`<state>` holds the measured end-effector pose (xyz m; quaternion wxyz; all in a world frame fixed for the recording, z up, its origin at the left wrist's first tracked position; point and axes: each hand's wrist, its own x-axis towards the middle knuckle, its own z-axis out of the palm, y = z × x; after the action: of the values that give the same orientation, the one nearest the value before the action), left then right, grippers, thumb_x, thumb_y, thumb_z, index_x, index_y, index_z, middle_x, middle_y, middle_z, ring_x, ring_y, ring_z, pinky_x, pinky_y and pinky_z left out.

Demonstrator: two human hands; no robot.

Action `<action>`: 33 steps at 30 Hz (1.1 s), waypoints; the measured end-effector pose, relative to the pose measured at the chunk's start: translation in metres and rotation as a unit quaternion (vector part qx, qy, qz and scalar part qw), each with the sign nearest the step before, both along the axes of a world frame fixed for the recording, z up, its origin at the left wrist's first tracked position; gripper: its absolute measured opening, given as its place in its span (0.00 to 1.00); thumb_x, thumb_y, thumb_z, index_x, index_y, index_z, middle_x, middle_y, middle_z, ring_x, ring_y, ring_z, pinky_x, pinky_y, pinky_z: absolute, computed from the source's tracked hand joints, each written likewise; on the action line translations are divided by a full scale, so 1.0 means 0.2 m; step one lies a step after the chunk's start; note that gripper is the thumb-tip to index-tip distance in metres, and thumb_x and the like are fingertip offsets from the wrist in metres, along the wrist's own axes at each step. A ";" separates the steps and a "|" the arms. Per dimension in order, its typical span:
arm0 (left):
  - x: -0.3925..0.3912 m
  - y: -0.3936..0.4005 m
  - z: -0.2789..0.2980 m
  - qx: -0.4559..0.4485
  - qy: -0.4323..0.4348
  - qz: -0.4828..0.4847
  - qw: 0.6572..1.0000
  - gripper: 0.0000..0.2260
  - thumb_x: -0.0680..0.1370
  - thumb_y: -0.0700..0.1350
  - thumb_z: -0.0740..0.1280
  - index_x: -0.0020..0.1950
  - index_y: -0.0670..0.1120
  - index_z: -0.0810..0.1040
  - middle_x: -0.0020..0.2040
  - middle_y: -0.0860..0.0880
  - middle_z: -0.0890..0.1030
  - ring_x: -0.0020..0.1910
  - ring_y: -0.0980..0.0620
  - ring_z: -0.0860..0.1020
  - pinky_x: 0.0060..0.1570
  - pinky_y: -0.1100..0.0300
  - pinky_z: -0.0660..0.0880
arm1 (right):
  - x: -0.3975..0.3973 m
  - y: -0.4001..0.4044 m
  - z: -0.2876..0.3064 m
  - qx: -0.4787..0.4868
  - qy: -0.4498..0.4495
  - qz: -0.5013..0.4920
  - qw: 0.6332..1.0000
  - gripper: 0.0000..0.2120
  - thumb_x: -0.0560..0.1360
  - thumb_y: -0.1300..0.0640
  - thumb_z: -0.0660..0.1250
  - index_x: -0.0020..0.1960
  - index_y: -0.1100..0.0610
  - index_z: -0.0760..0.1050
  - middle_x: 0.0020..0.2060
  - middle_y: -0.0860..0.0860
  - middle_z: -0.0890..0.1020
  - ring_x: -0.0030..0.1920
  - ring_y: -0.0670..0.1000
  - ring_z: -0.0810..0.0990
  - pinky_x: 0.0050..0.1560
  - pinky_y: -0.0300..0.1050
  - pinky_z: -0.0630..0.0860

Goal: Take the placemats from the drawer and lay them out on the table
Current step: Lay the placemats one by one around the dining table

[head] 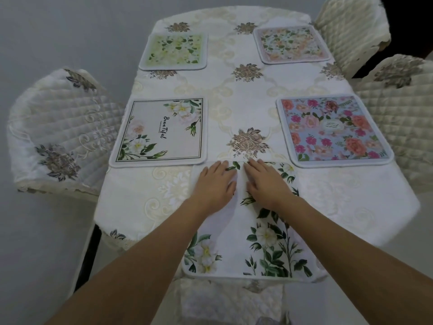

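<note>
Head view looks down on a table draped in a cream embroidered tablecloth (246, 95). At its near end lies a white placemat with white flowers and green leaves (243, 233), which serves as the landmark. Both hands lie flat on its far half, side by side with fingers straight and together, holding nothing: the left hand (214, 184) and the right hand (267, 184), with a narrow strip of mat between them. Beyond this mat to the left sits the "Beautiful" placemat (161, 132); beyond to the right, the blue placemat with pink roses (332, 130). Farther off on the left is a pale green placemat (174, 51), and on the right a pinkish floral placemat (291, 44). Quilted chairs (63, 127) flank the table.
</note>
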<state>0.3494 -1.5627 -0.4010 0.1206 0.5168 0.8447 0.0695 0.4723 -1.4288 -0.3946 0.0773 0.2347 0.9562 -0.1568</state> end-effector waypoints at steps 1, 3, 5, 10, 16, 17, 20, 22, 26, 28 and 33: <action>0.00 0.03 0.00 -0.009 -0.005 -0.014 1.000 0.21 0.83 0.53 0.52 0.76 0.52 0.62 0.79 0.48 0.57 0.78 0.47 0.53 0.74 0.43 0.52 | 0.00 0.00 -0.01 0.000 0.001 0.009 1.000 0.27 0.81 0.52 0.54 0.78 0.54 0.52 0.78 0.52 0.52 0.78 0.54 0.50 0.76 0.54 0.51; 0.00 0.04 0.00 -0.017 -0.003 -0.015 1.000 0.22 0.84 0.53 0.50 0.77 0.52 0.60 0.79 0.49 0.55 0.78 0.47 0.51 0.74 0.42 0.52 | 0.02 0.01 -0.02 -0.006 0.006 0.005 1.000 0.27 0.82 0.52 0.53 0.79 0.54 0.52 0.78 0.51 0.52 0.78 0.53 0.49 0.77 0.53 0.51; 0.00 0.02 -0.01 -0.024 0.002 -0.005 1.000 0.22 0.83 0.53 0.50 0.78 0.52 0.58 0.80 0.49 0.54 0.78 0.46 0.50 0.75 0.43 0.51 | 0.05 0.02 -0.02 -0.006 0.015 -0.013 1.000 0.27 0.82 0.51 0.53 0.79 0.53 0.52 0.78 0.51 0.52 0.78 0.53 0.49 0.77 0.52 0.51; -0.05 -0.07 -0.01 -0.033 0.000 0.020 0.999 0.23 0.83 0.54 0.49 0.79 0.51 0.56 0.80 0.45 0.53 0.78 0.44 0.50 0.76 0.46 0.51 | 0.18 0.08 -0.01 0.001 0.016 -0.061 0.998 0.28 0.82 0.47 0.52 0.79 0.54 0.50 0.79 0.51 0.51 0.78 0.52 0.47 0.76 0.48 0.48; -0.08 -0.12 0.04 -0.032 -0.029 0.038 0.998 0.23 0.84 0.53 0.51 0.79 0.49 0.57 0.79 0.43 0.55 0.78 0.46 0.51 0.75 0.50 0.54 | 0.29 0.12 0.03 -0.008 -0.010 -0.106 0.994 0.28 0.82 0.46 0.51 0.79 0.53 0.50 0.79 0.50 0.51 0.78 0.51 0.47 0.75 0.48 0.50; -0.07 -0.13 0.04 -0.031 -0.030 0.041 0.998 0.23 0.84 0.52 0.51 0.78 0.48 0.58 0.79 0.43 0.56 0.78 0.45 0.52 0.74 0.50 0.54 | 0.30 0.11 0.03 -0.010 -0.011 -0.105 0.994 0.28 0.82 0.46 0.51 0.79 0.54 0.50 0.79 0.51 0.51 0.78 0.51 0.47 0.76 0.48 0.50; -0.04 -0.18 0.06 -0.031 -0.045 0.055 0.997 0.23 0.84 0.52 0.52 0.78 0.47 0.60 0.78 0.43 0.57 0.78 0.45 0.53 0.73 0.49 0.57 | 0.35 0.07 0.04 -0.011 -0.014 -0.106 0.994 0.28 0.82 0.46 0.51 0.79 0.55 0.51 0.79 0.53 0.51 0.78 0.53 0.48 0.76 0.48 0.49; -0.02 -0.23 0.07 -0.035 -0.057 0.065 0.996 0.22 0.84 0.51 0.53 0.77 0.48 0.61 0.78 0.43 0.57 0.77 0.46 0.54 0.72 0.49 0.59 | 0.39 0.03 0.05 -0.009 -0.017 -0.107 0.994 0.28 0.82 0.46 0.51 0.79 0.56 0.51 0.78 0.54 0.52 0.78 0.54 0.49 0.76 0.49 0.51; 0.05 -0.35 0.10 -0.029 -0.073 0.087 0.993 0.20 0.83 0.51 0.54 0.75 0.50 0.66 0.77 0.46 0.61 0.75 0.47 0.59 0.68 0.49 0.65 | 0.49 -0.06 0.06 -0.011 -0.027 -0.105 0.994 0.28 0.82 0.46 0.50 0.79 0.55 0.51 0.78 0.54 0.52 0.78 0.54 0.50 0.76 0.49 0.51; 0.11 -0.42 0.10 -0.029 -0.079 0.088 0.993 0.20 0.83 0.51 0.54 0.75 0.49 0.66 0.77 0.46 0.60 0.75 0.48 0.60 0.67 0.50 0.66 | 0.55 -0.12 0.08 -0.020 -0.025 -0.107 0.994 0.28 0.82 0.46 0.51 0.78 0.55 0.52 0.78 0.53 0.53 0.78 0.53 0.50 0.76 0.48 0.51; 0.28 -0.60 0.11 -0.037 -0.095 0.104 0.989 0.21 0.83 0.51 0.54 0.76 0.50 0.63 0.79 0.47 0.57 0.76 0.48 0.56 0.70 0.51 0.63 | 0.72 -0.27 0.09 -0.017 -0.024 -0.102 0.994 0.27 0.82 0.46 0.51 0.78 0.55 0.53 0.78 0.53 0.54 0.77 0.52 0.51 0.75 0.47 0.53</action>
<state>0.4059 -1.6831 -0.3794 0.2111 0.4121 0.8808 0.0991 0.6164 -1.4828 -0.3763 0.0881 0.3332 0.9225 -0.1741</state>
